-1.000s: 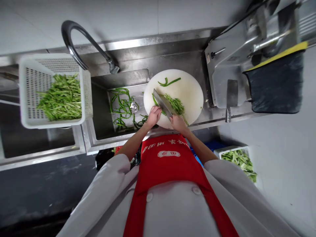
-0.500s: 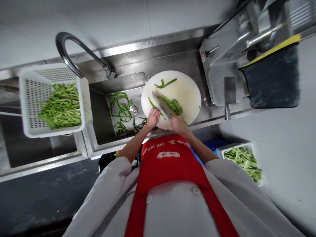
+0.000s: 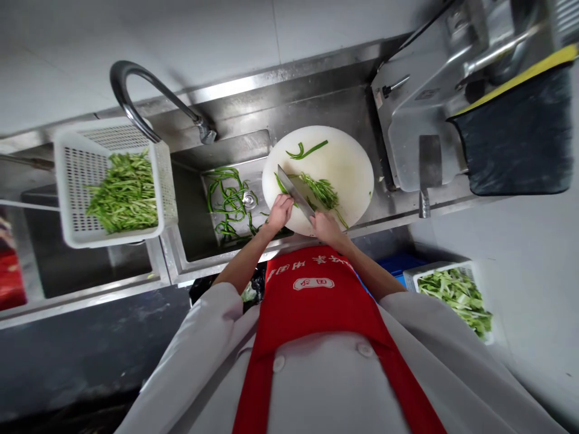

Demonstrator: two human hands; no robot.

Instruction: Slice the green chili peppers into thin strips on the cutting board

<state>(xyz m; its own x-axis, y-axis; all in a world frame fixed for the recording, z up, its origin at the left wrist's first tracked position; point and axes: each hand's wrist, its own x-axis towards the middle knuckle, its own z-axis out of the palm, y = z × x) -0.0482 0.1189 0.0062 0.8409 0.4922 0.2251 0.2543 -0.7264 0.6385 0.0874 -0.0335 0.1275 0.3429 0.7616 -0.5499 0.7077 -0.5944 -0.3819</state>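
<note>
My right hand [image 3: 326, 228] is closed around the handle of a knife [image 3: 294, 190], whose blade points up and left across the round white cutting board [image 3: 350, 163]. On the board's left edge my left hand [image 3: 281, 211] is closed on a long green pepper [image 3: 280, 182], which sticks out beyond the fingers beside the blade. To the right of the blade lies a heap of sliced green pepper [image 3: 322, 188]. Farther back on the board rest loose green pepper pieces [image 3: 307, 150].
In the sink basin [image 3: 190, 211] left of the board lie several long green peppers [image 3: 228, 202]. Beyond it stands a white basket [image 3: 72, 193] of cut green vegetable, under a curved faucet [image 3: 149, 90]. A cleaver [image 3: 429, 166] lies at right; a crate of leafy greens [image 3: 456, 298] stands lower right.
The view has shifted slightly, so the basket and sink appear farther right. The knife and both hands stay close together over the board, the blade a little nearer the left hand.
</note>
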